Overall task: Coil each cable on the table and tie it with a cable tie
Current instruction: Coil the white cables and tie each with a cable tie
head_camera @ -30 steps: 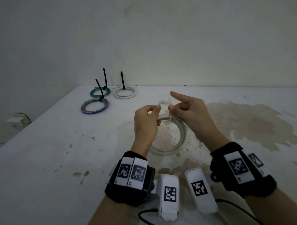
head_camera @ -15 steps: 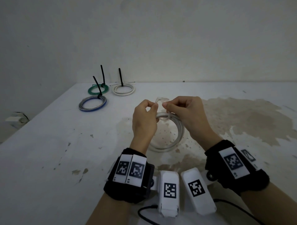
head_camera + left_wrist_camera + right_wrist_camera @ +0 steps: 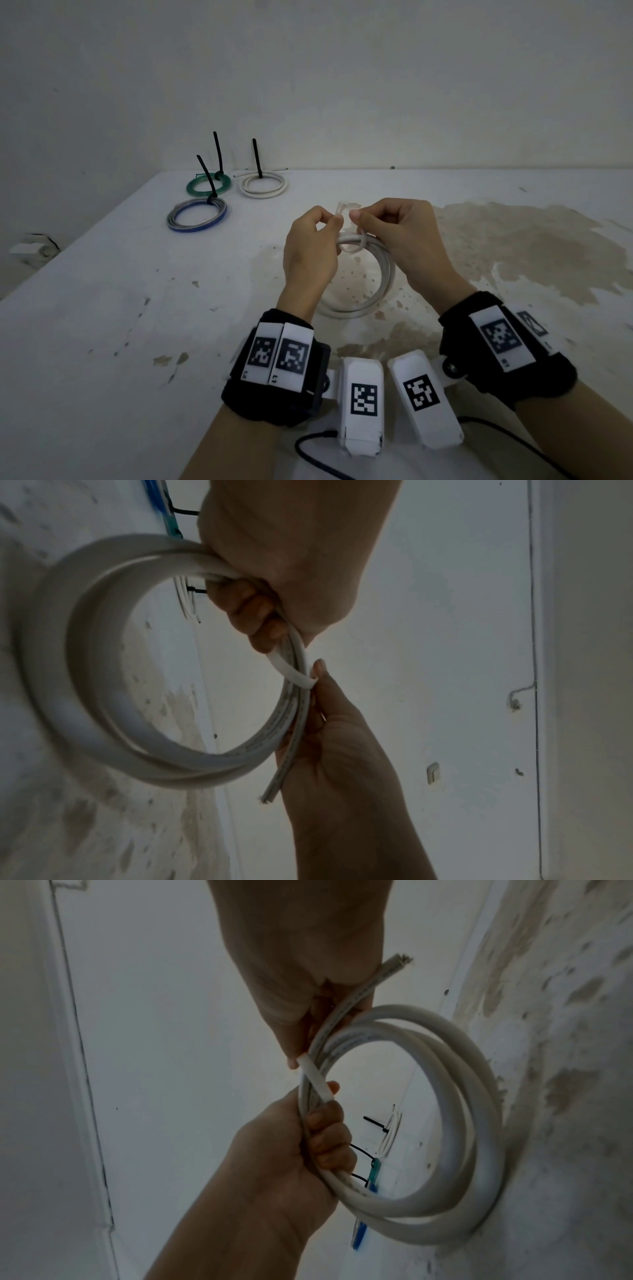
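Observation:
A white cable coil (image 3: 376, 291) is held on edge above the stained table (image 3: 137, 308). A pale cable tie (image 3: 344, 209) loops over the coil's top. My left hand (image 3: 334, 221) pinches one end of the tie, its lower fingers curled round the coil's strands (image 3: 462, 1123). My right hand (image 3: 356, 216) pinches the tie from the other side. In the wrist views the tie band (image 3: 291, 669) (image 3: 315, 1079) crosses the bundled strands between both hands. The cable's cut end (image 3: 270, 791) sticks out along the right palm.
At the back left lie three tied coils, green (image 3: 209, 185), white (image 3: 263, 185) and grey-blue (image 3: 197, 217), each with a black tie tail standing up. The table's left edge falls away. A wall stands behind. A black cord (image 3: 308, 452) trails near my forearms.
My right index finger, pointing outward a second ago, has curled in onto the tie. Both hands have closed together at the coil's top.

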